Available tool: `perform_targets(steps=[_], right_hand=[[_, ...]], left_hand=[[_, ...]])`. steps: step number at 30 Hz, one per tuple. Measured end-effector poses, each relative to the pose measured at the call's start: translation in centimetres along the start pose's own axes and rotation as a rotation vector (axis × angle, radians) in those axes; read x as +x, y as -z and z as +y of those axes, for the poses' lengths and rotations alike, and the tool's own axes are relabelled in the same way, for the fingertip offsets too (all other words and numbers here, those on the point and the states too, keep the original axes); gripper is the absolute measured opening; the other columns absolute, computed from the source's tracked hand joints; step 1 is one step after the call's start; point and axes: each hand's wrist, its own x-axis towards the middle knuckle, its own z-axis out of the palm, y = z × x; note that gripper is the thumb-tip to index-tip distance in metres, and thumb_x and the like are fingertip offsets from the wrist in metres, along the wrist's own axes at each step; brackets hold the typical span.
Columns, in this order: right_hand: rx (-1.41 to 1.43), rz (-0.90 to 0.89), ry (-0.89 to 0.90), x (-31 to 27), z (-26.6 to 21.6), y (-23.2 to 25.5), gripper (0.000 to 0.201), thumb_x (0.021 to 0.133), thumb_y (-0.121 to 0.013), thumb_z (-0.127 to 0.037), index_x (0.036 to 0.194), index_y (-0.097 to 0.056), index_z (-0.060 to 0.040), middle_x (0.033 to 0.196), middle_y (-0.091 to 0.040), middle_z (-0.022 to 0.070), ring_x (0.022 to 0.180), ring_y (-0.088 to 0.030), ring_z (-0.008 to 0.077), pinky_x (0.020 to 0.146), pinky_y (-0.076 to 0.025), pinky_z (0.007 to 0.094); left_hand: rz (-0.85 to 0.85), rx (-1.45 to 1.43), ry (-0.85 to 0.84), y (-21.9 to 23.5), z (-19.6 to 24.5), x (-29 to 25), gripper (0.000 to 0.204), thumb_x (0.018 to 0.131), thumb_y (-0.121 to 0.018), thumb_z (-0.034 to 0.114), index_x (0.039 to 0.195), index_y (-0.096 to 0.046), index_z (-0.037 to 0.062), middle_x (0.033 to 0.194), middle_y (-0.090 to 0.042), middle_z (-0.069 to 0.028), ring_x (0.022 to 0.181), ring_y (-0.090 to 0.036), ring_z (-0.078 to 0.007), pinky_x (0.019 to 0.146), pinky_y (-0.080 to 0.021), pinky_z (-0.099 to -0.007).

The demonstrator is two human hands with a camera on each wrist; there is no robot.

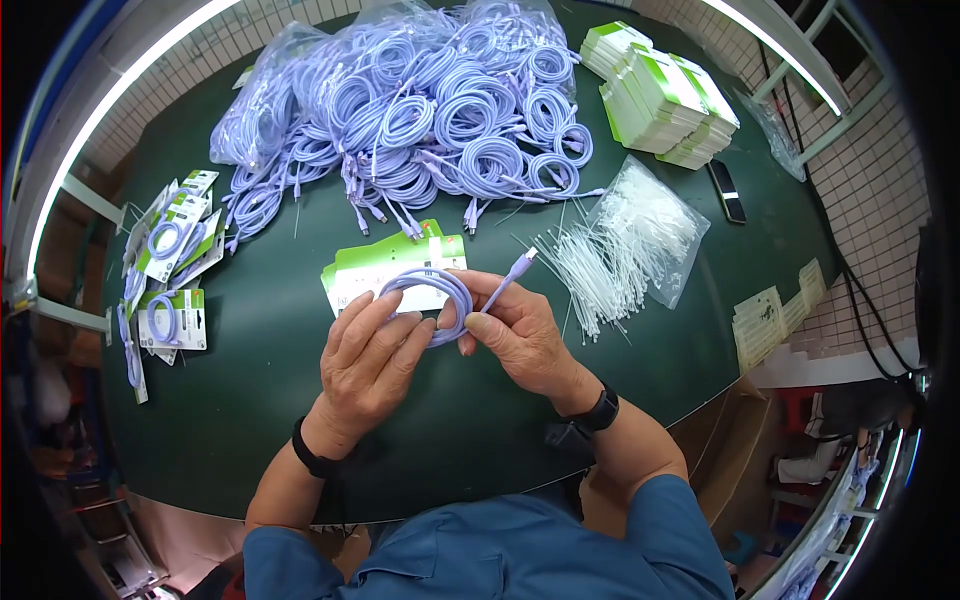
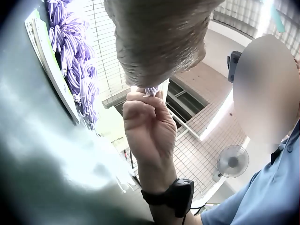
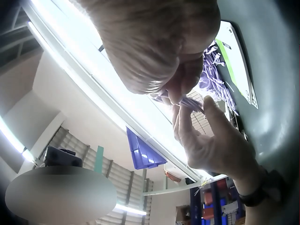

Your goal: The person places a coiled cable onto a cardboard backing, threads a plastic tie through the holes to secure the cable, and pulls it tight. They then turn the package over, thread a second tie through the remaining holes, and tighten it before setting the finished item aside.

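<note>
Dark green table (image 1: 260, 400), tiled floor (image 1: 860, 200), fan (image 2: 233, 161)

person wears a blue collared shirt (image 1: 520, 555) w/ short sleeves, cuffs ending approx at the elbows; collar & a seam show at the bottom of the head view. left hand (image 1: 368, 362) bare, no rings seen, black band (image 1: 312, 458) round the wrist. right hand (image 1: 520, 330) also bare, w/ a black strap (image 1: 598, 410) on the wrist carrying a small black boxy unit (image 1: 566, 438) on the inner side. in the left wrist view the same strap (image 2: 176, 196) looks wide & matte w/ a squarish block on it. forearms bare btw straps & sleeves.
</note>
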Motion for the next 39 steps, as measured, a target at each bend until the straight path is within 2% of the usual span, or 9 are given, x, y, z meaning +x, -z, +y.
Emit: perform_targets(steps=[8,12,15,19,24,28,31,35,39], right_hand=[[-0.002,0.026,0.02,0.2,-0.1,-0.2,0.046,0.109,-0.06,-0.011,0.152,-0.052,0.0038,0.109,-0.071,0.0066,0.081,-0.063,0.0092,0.077,-0.055,0.024],[-0.514,0.127,0.233,0.0,-1.1,-1.0,0.044,0.104,-0.067,-0.012,0.144,-0.061,0.0039,0.105,-0.072,0.0104,0.079,-0.067,0.0151,0.073,-0.056,0.0275],[-0.881,0.059,0.881,0.3,-0.6,-1.5,0.041,0.093,-0.077,-0.008,0.132,-0.07,0.0023,0.103,-0.072,0.0139,0.08,-0.071,0.0224,0.068,-0.058,0.0329],[-0.971,0.097,0.853,-0.6,-2.0,-2.7,0.049,0.078,-0.078,-0.004,0.126,-0.072,-0.0009,0.105,-0.073,0.0115,0.084,-0.073,0.0279,0.071,-0.061,0.0386],[-0.999,0.057,0.957,-0.1,-1.2,-2.5,0.038,0.081,-0.084,-0.002,0.118,-0.073,0.0027,0.101,-0.073,0.0149,0.076,-0.071,0.026,0.067,-0.059,0.0341],[-0.851,0.052,0.894,-0.3,-1.0,-2.6,0.029,0.091,-0.08,-0.005,0.117,-0.072,0.0031,0.095,-0.071,0.0113,0.077,-0.07,0.0205,0.066,-0.058,0.0312],[-0.363,0.134,0.157,-1.2,0.3,-1.9,0.027,0.103,-0.071,-0.014,0.125,-0.068,0.0021,0.09,-0.067,0.0061,0.078,-0.065,0.0124,0.064,-0.055,0.0288],[-0.013,0.117,-0.114,-0.2,0.4,-1.5,0.031,0.11,-0.063,-0.022,0.13,-0.064,0.001,0.088,-0.064,0.0025,0.073,-0.059,0.007,0.061,-0.051,0.0258],[-0.173,0.162,-0.119,-0.2,1.5,-2.4,0.035,0.113,-0.057,-0.026,0.133,-0.062,0.0013,0.087,-0.064,0.0021,0.067,-0.056,0.0066,0.059,-0.049,0.0242]], left_hand=[[-0.022,-0.021,0.089,0.7,1.9,0.0,0.042,0.081,-0.083,0.009,0.122,-0.073,0.0064,0.117,-0.072,-0.0096,0.124,-0.066,-0.0324,0.109,-0.052,-0.0469],[-0.036,-0.46,0.429,0.5,3.2,0.7,0.058,0.083,-0.087,0.015,0.135,-0.063,0.0014,0.122,-0.07,-0.0143,0.122,-0.066,-0.0322,0.105,-0.052,-0.0433],[-0.018,-1.018,0.715,-0.4,4.3,0.6,0.066,0.089,-0.086,0.024,0.141,-0.055,-0.0029,0.127,-0.068,-0.0162,0.116,-0.068,-0.0283,0.102,-0.052,-0.0408],[0.046,-1.298,0.866,-0.2,6.7,1.5,0.05,0.103,-0.073,0.032,0.135,-0.06,-0.004,0.125,-0.07,-0.0145,0.11,-0.068,-0.0241,0.101,-0.052,-0.0366],[0.159,-1.568,1.06,-2.1,4.6,1.9,0.049,0.111,-0.058,0.048,0.111,-0.067,0.0,0.11,-0.069,-0.0111,0.106,-0.067,-0.0229,0.092,-0.055,-0.0361],[0.334,-1.667,1.068,-2.1,1.1,1.4,0.052,0.113,-0.052,0.049,0.083,-0.059,0.0069,0.088,-0.065,-0.0081,0.097,-0.068,-0.0227,0.081,-0.056,-0.0363],[0.396,-1.782,1.131,-1.1,0.1,1.5,0.054,0.113,-0.056,0.041,0.07,-0.053,0.0083,0.073,-0.06,-0.0068,0.091,-0.07,-0.023,0.07,-0.055,-0.037],[0.284,-1.632,1.12,-2.2,0.4,-0.1,0.053,0.113,-0.057,0.041,0.071,-0.056,0.0073,0.075,-0.063,-0.0076,0.086,-0.07,-0.0231,0.067,-0.054,-0.0346],[0.181,-1.667,1.125,-3.4,1.1,-1.2,0.039,0.11,-0.064,0.031,0.082,-0.061,0.0046,0.078,-0.066,-0.0076,0.08,-0.069,-0.0192,0.065,-0.053,-0.0301]])
